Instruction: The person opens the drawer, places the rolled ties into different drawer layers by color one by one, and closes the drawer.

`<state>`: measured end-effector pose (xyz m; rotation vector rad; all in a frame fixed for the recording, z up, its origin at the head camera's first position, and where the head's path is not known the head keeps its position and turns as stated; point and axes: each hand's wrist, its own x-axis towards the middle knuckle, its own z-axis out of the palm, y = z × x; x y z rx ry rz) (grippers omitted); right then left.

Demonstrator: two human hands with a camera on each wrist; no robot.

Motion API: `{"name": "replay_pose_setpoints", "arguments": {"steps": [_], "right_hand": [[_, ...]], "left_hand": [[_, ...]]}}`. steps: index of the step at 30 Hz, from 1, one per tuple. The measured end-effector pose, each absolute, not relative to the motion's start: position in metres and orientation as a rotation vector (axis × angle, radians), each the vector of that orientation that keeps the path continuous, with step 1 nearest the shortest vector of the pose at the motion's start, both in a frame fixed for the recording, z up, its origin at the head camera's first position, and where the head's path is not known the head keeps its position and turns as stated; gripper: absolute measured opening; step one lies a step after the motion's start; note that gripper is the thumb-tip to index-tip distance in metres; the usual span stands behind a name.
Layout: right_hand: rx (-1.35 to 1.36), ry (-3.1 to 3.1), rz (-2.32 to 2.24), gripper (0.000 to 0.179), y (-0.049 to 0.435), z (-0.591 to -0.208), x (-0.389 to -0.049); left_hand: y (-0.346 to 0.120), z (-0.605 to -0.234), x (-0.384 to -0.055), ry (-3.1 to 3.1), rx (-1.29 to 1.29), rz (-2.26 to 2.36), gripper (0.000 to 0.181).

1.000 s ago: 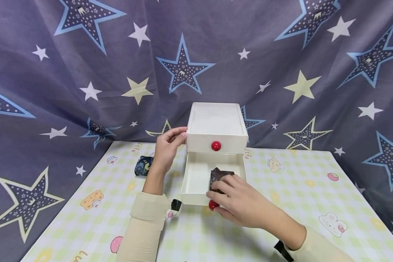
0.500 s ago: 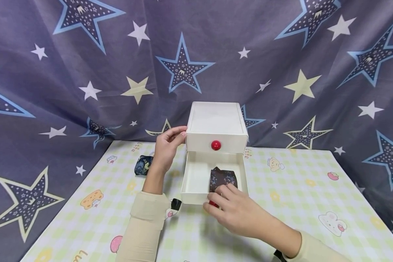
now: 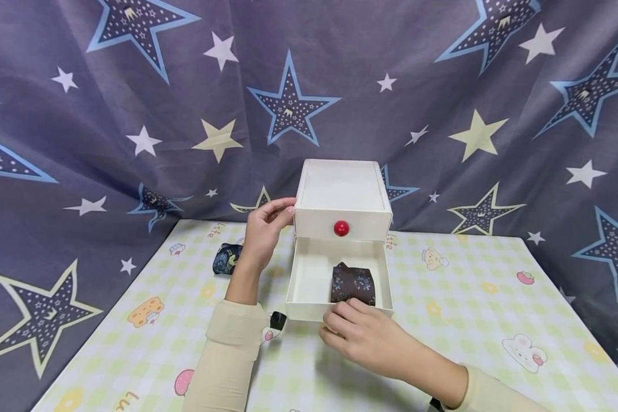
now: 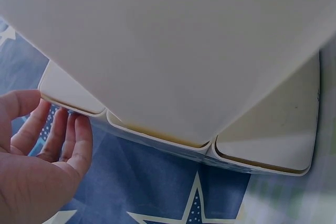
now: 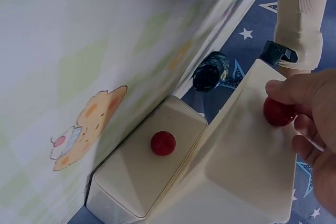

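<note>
A white drawer cabinet (image 3: pixel 342 186) stands on the table with its middle drawer (image 3: pixel 309 274) pulled out. Inside that drawer lies a dark brown rolled necktie (image 3: pixel 351 283) with small blue flowers. My right hand (image 3: pixel 368 340) pinches the drawer's red knob (image 5: pixel 278 112) between thumb and fingers, as the right wrist view shows; in the head view the hand covers this knob. At the cabinet's upper left edge, my left hand (image 3: pixel 262 234) touches the side with its fingertips, fingers only slightly bent (image 4: pixel 47 140).
A navy patterned rolled necktie (image 3: pixel 226 258) lies left of the cabinet, behind the left wrist. The top drawer's red knob (image 3: pixel 341 228) and the bottom drawer's red knob (image 5: pixel 163 143) show on shut drawers. A starry curtain (image 3: pixel 391 109) hangs behind the checked tablecloth (image 3: pixel 468 320).
My right hand has drawn back from the brown rolled necktie, down to the drawer front, and now pinches the knob. More of the necktie shows. The left hand stays at the cabinet's edge.
</note>
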<state>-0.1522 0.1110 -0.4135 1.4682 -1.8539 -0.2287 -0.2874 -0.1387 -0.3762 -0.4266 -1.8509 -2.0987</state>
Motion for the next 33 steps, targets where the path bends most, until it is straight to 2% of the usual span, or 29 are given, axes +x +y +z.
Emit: {"name": "replay_pose_setpoints", "arguments": {"steps": [23, 33], "right_hand": [[1.473, -1.846, -0.277, 0.029, 0.1104, -0.4108, -0.1545], [1.489, -1.876, -0.229, 0.037, 0.1133, -0.4099, -0.1583]], "left_hand": [[-0.1396, -0.3750, -0.2870, -1.849, -0.426, -2.109, 0.029], [-0.1387, -0.3742, -0.2855, -1.865, -0.418, -2.105, 0.031]]}}
